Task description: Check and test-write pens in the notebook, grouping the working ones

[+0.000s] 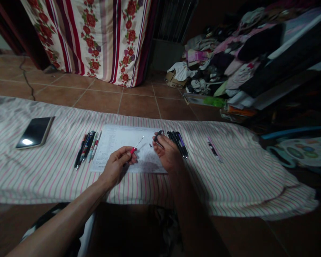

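Note:
My left hand (117, 162) is closed in a pinch on a thin pen refill (137, 145) with a red end, held over a white printed sheet (123, 137). My right hand (167, 152) rests on the sheet's right edge, fingers curled round a dark pen barrel (158, 136). A tiny dark pen part (150, 145) lies on the paper between the hands. Several pens (86, 148) lie in a row left of the sheet. Several dark pens (178, 142) lie just right of my right hand.
A striped cloth (243, 171) covers the low surface. A phone (35, 132) lies face up at the left. A single pink pen (213, 149) lies further right. Tiled floor, a floral curtain (96, 35) and a heap of clothes (230, 60) lie beyond.

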{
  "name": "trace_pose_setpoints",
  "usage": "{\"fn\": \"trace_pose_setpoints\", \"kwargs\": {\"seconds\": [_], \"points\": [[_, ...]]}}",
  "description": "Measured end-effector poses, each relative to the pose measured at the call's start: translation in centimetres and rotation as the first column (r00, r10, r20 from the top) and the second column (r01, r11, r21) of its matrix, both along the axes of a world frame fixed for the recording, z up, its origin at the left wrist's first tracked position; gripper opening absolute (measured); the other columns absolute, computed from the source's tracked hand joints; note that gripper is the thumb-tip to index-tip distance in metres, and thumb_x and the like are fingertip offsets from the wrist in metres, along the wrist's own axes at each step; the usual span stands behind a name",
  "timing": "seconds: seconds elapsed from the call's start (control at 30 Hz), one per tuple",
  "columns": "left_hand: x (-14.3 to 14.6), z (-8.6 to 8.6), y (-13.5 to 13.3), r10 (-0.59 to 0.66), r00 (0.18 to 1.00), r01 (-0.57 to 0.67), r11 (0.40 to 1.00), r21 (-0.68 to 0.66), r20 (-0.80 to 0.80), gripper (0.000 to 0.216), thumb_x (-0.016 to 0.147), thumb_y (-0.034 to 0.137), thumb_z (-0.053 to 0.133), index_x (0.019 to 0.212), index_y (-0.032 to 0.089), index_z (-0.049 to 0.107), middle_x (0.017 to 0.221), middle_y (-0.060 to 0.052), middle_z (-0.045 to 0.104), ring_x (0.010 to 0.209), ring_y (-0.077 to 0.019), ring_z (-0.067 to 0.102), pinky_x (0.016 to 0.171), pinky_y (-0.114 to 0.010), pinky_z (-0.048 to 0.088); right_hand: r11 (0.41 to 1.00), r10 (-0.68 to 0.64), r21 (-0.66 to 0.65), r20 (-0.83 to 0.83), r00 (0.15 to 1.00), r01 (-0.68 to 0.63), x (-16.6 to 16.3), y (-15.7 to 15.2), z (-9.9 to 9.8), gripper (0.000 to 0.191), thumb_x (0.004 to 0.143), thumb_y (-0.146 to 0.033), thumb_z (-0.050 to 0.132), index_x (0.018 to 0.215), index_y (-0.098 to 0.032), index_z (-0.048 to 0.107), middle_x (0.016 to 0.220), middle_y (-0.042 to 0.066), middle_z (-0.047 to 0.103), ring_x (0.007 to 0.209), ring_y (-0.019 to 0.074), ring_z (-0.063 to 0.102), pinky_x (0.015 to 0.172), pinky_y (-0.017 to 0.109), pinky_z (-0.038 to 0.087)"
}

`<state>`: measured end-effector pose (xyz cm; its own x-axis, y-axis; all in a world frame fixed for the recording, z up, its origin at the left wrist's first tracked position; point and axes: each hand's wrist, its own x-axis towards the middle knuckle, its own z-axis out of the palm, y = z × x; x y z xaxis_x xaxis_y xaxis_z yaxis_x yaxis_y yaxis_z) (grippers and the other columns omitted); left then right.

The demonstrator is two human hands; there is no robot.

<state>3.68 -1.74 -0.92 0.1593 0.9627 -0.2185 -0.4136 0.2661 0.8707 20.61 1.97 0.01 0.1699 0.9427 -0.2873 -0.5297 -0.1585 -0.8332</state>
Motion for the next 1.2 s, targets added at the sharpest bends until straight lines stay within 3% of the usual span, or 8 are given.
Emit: {"fn": "trace_pose_setpoints", "kwargs": {"seconds": [0.17,0.4,0.87,1.2], "points": [[0.6,-0.3,-0.3,-0.015,0.997,0.019,0.999,-0.038,0.078,0.025,0.069,0.025,0.069,0.088,0.010,0.066,0.065,-0.002,0.061,0.059,-0.0087,0.054,0.058,-0.020,0.041,0.998,0.029,0.055,0.062,0.998,-0.032,-0.4,-0.2,0.1,0.021,0.063,-0.027,0.072,0.082,-0.019,0.065,0.076,-0.001,0.066,0.063,0.0064,0.059,0.052,0.014,0.044],[1.1,-0.9,-0.3,0.018,0.999,-0.017,0.999,-0.036,0.030,0.034,0.064,0.030,0.074,0.093,0.013,0.067,0.060,0.000,0.060,0.052,-0.0066,0.050,0.051,-0.019,0.038,0.991,-0.037,0.133,0.235,0.971,0.006,-1.0,-0.5,0.6,0.027,0.063,-0.032,0.070,0.086,-0.019,0.065,0.084,0.002,0.068,0.070,0.0098,0.060,0.057,0.019,0.043],[1.2,-1.0,-0.4,-0.013,0.999,0.012,1.000,-0.015,-0.033,0.032,0.066,0.033,0.071,0.091,0.015,0.066,0.056,0.001,0.057,0.044,-0.0057,0.044,0.039,-0.018,0.026,0.988,-0.035,0.154,0.227,0.973,0.000,-1.4,-0.8,0.9,0.025,0.064,-0.031,0.069,0.086,-0.019,0.064,0.085,0.002,0.068,0.070,0.0103,0.062,0.059,0.020,0.046],[1.3,-0.8,-0.4,0.000,1.000,-0.001,1.000,-0.018,-0.016,0.030,0.065,0.033,0.072,0.087,0.014,0.065,0.055,0.002,0.057,0.045,-0.0062,0.045,0.041,-0.018,0.029,0.989,-0.031,0.147,0.275,0.961,-0.010,-1.3,-0.9,1.0,0.026,0.064,-0.032,0.069,0.087,-0.019,0.064,0.087,0.003,0.068,0.072,0.0115,0.062,0.058,0.020,0.046]]}}
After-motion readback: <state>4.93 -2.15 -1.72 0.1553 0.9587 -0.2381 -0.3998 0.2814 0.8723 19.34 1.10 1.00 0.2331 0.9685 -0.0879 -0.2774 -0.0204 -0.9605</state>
